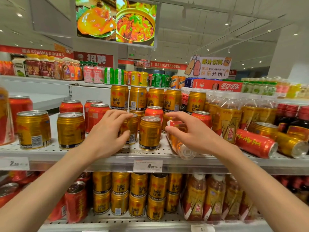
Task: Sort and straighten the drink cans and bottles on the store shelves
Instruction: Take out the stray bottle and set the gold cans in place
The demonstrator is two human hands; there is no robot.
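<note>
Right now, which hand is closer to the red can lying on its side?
The right hand. It hovers over a tipped bottle, just left of the fallen red can. The left hand grips a gold can farther left.

The gold cans [119,96] read "RedBull", and the price tag [147,165] on the shelf edge shows 4.80. Red banners on the far wall read "STEAMED BUNS" [45,52] and "DELICATESSEN" [167,65]. A blue pack [189,82] on the top shelf reads "PEPSI".
</note>
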